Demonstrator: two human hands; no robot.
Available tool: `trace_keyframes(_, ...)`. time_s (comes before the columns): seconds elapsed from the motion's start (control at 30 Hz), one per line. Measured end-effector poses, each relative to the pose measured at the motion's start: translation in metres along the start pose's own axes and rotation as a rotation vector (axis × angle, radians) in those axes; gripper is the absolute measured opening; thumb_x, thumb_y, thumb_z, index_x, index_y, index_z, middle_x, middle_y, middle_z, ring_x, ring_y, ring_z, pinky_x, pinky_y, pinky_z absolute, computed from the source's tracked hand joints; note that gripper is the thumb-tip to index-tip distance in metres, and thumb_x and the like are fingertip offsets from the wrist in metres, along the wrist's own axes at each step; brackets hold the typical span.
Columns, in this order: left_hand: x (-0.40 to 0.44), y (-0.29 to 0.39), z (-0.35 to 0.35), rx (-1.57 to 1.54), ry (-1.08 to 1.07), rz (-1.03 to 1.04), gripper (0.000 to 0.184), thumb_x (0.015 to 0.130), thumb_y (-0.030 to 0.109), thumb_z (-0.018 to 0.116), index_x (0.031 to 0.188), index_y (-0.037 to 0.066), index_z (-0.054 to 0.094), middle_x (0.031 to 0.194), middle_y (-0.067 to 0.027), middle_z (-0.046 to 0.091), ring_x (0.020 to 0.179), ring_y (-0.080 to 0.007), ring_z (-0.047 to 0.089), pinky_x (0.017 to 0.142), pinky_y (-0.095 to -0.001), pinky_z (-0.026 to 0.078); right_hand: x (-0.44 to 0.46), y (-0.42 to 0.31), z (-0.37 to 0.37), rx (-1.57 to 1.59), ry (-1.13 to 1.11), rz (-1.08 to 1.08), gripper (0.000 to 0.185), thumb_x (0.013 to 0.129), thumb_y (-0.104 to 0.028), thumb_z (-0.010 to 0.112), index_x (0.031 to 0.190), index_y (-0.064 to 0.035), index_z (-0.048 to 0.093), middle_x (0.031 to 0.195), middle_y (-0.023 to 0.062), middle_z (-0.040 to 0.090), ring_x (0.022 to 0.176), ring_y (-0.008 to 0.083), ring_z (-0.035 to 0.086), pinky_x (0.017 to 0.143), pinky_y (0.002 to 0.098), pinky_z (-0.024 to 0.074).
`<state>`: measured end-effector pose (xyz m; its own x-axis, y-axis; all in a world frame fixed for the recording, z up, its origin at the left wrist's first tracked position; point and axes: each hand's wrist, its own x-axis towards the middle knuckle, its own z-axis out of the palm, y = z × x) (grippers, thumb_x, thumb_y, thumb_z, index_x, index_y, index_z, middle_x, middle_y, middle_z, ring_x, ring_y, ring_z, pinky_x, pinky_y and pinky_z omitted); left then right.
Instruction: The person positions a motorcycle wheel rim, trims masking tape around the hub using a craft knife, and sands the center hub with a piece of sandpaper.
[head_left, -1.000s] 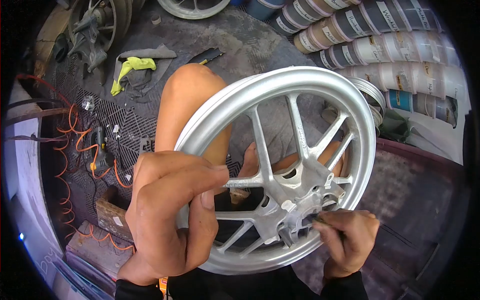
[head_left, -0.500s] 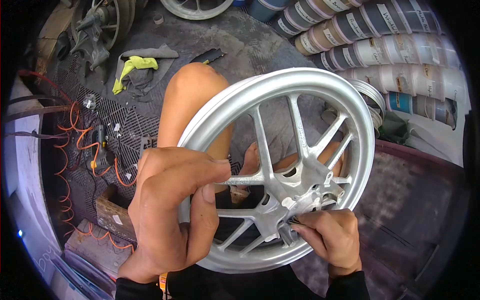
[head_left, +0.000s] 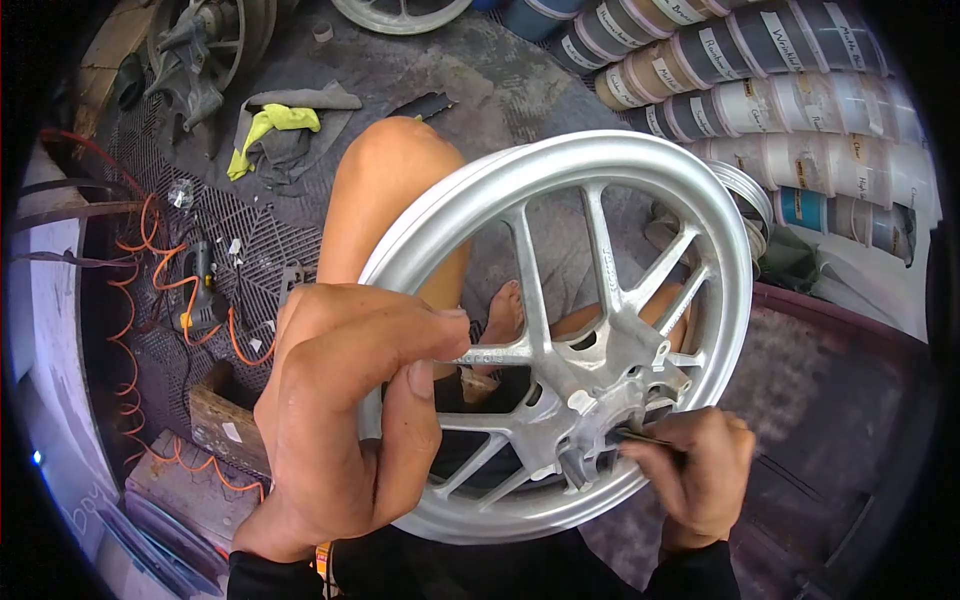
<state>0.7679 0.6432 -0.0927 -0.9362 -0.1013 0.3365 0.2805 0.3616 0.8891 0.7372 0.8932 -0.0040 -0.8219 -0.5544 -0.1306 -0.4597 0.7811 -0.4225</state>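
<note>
A bare silver wheel rim [head_left: 560, 157] with forked spokes leans across my lap, its hub [head_left: 590, 405] towards me. My left hand [head_left: 335, 415] is closed at the rim's left side, fingers curled round it; the hand hides part of the rim and the spoke ends there. Beside the hub's lower right, my right hand [head_left: 700, 470] pinches a thin dark piece [head_left: 640, 436] whose tip reaches the hub's edge. Motion blurs this hand, and the kind of piece cannot be made out.
Stacked labelled tubs [head_left: 730, 50] stand at upper right above a dark bench top [head_left: 810, 400]. Left of my knee lie a power tool [head_left: 203, 290], an orange coiled hose [head_left: 150, 240] and a wooden block [head_left: 225, 420]. Cloths [head_left: 275, 125] and other wheels [head_left: 400, 18] lie farther off.
My right hand has moved right and slightly outward from the hub with the thin piece. My left hand keeps its hold, and the wheel has barely shifted.
</note>
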Motion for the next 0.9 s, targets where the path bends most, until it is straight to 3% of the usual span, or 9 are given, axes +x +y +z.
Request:
trace_keyframes(0.13,0.001,0.000,-0.001,-0.009,-0.002,-0.004,0.025,0.089,-0.010,0.051,0.113,-0.002,0.047,0.097,-0.0143,0.056,0.090,-0.0182,0.055,0.087,-0.0302,0.044,0.001,0.003,0.009,0.066,-0.225,-0.048,0.027,0.079,-0.016,0.082,0.082,-0.0047,0.057,0.059,0.0086,0.057,0.050,0.0284,0.061,0.046,0.0383,0.0468)
trace_keyframes(0.27,-0.002,0.000,0.001,-0.021,0.005,-0.004,0.026,0.089,-0.011,0.051,0.113,-0.002,0.048,0.096,-0.0141,0.056,0.090,-0.0183,0.055,0.087,-0.0302,0.044,0.005,0.003,0.001,-0.009,-0.048,-0.098,0.022,0.077,-0.012,0.081,0.079,-0.0035,0.061,0.060,0.0087,0.056,0.050,0.0271,0.059,0.046,0.0379,0.0462)
trace_keyframes(0.3,0.000,0.000,0.001,-0.024,0.011,0.004,0.026,0.089,-0.011,0.051,0.113,-0.002,0.048,0.096,-0.0141,0.056,0.089,-0.0184,0.055,0.086,-0.0302,0.044,0.000,0.002,0.002,-0.005,-0.200,-0.031,0.028,0.068,-0.023,0.086,0.075,-0.0101,0.063,0.066,0.0038,0.064,0.058,0.0247,0.064,0.055,0.0358,0.0461)
trace_keyframes(0.43,-0.002,0.000,0.000,-0.010,0.002,-0.001,0.026,0.089,-0.011,0.050,0.113,-0.003,0.048,0.096,-0.0143,0.057,0.090,-0.0185,0.055,0.086,-0.0303,0.044,0.004,0.006,-0.001,-0.013,-0.040,-0.076,0.028,0.068,-0.021,0.085,0.076,-0.0078,0.062,0.067,0.0054,0.065,0.055,0.0261,0.063,0.050,0.0371,0.0457)
trace_keyframes(0.53,0.001,-0.001,0.000,-0.013,0.005,0.016,0.026,0.089,-0.011,0.050,0.113,-0.003,0.048,0.096,-0.0142,0.057,0.090,-0.0186,0.054,0.086,-0.0306,0.044,0.008,0.013,0.005,0.123,-0.274,-0.115,0.027,0.068,-0.021,0.085,0.077,-0.0069,0.063,0.067,0.0060,0.064,0.055,0.0273,0.063,0.049,0.0374,0.0458)
trace_keyframes(0.67,-0.002,-0.001,0.001,-0.023,0.010,0.005,0.027,0.088,-0.012,0.050,0.114,-0.003,0.049,0.097,-0.0142,0.057,0.090,-0.0184,0.055,0.086,-0.0304,0.044,0.008,0.013,-0.002,-0.030,-0.142,-0.130,0.027,0.067,-0.021,0.085,0.079,-0.0068,0.065,0.067,0.0059,0.064,0.056,0.0269,0.064,0.051,0.0361,0.0477)
trace_keyframes(0.7,-0.001,-0.001,0.001,-0.024,0.009,0.009,0.027,0.088,-0.012,0.051,0.114,-0.004,0.049,0.097,-0.0142,0.057,0.090,-0.0183,0.055,0.086,-0.0302,0.044,0.010,0.016,0.004,0.118,-0.252,-0.094,0.027,0.066,-0.022,0.085,0.078,-0.0077,0.065,0.067,0.0051,0.065,0.056,0.0253,0.065,0.052,0.0353,0.0480)
trace_keyframes(0.83,-0.001,-0.001,0.000,-0.023,0.000,0.004,0.026,0.089,-0.011,0.051,0.114,-0.004,0.049,0.097,-0.0145,0.056,0.090,-0.0179,0.055,0.086,-0.0298,0.044,0.019,0.009,-0.004,0.058,-0.063,-0.136,0.015,0.081,-0.010,0.073,0.078,-0.0041,0.060,0.064,0.0087,0.060,0.051,0.0255,0.060,0.047,0.0368,0.0473)
trace_keyframes(0.9,0.000,0.000,0.000,-0.016,0.005,0.000,0.026,0.089,-0.011,0.051,0.114,-0.004,0.050,0.097,-0.0145,0.056,0.091,-0.0177,0.055,0.087,-0.0297,0.044,0.017,0.010,-0.002,0.088,-0.232,-0.146,0.013,0.082,-0.011,0.071,0.078,-0.0044,0.060,0.064,0.0080,0.060,0.051,0.0253,0.060,0.047,0.0364,0.0475)
